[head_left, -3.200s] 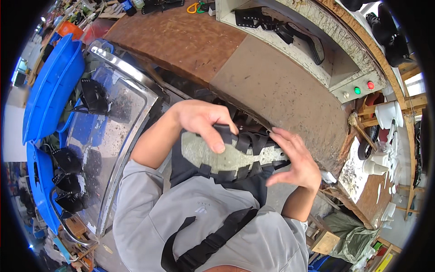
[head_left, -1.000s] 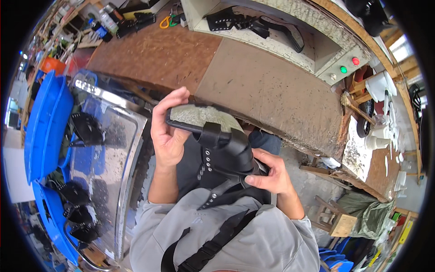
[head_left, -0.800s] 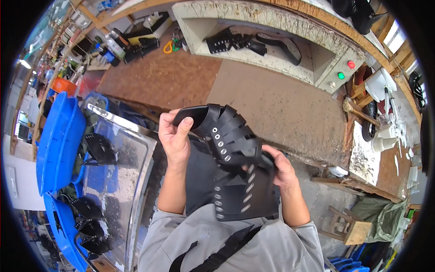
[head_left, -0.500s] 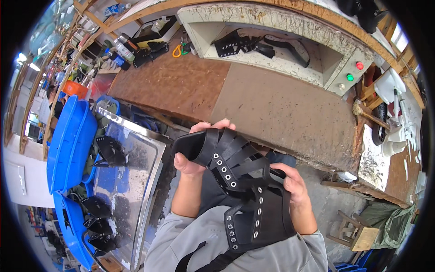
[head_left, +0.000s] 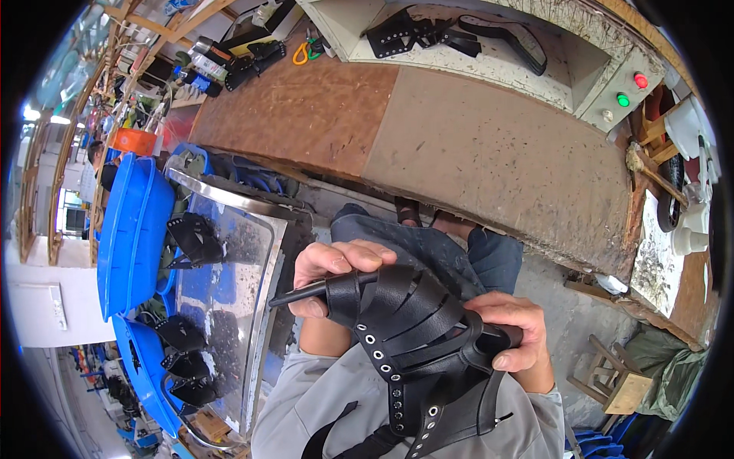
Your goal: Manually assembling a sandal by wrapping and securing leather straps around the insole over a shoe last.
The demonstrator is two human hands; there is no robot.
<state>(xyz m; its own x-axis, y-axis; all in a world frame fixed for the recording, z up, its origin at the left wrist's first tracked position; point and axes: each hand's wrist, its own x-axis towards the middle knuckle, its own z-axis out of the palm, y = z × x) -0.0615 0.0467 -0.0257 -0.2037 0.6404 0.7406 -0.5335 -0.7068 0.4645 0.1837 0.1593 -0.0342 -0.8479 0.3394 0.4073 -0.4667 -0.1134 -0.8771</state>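
Observation:
A black strapped leather shoe upper [head_left: 417, 336] with rows of metal eyelets is stretched between both my hands, in front of my lap. My left hand [head_left: 332, 271] grips its left end, where a thin dark rod sticks out to the left. My right hand [head_left: 514, 329] clamps the right end, thumb on top. The lower flaps of the upper hang down toward my grey shirt.
A worn brown workbench [head_left: 428, 138] spans the far side, with black leather pieces [head_left: 428, 34] on a pale machine top and red and green buttons [head_left: 631, 88]. On my left stands a shiny metal tray table [head_left: 229, 298], and blue bins [head_left: 134, 237] hold more black uppers. A small wooden stool [head_left: 612, 375] is at lower right.
I have turned the upper from its pale sole side to its strapped black side and brought it lower and nearer. My view has tilted up toward the bench.

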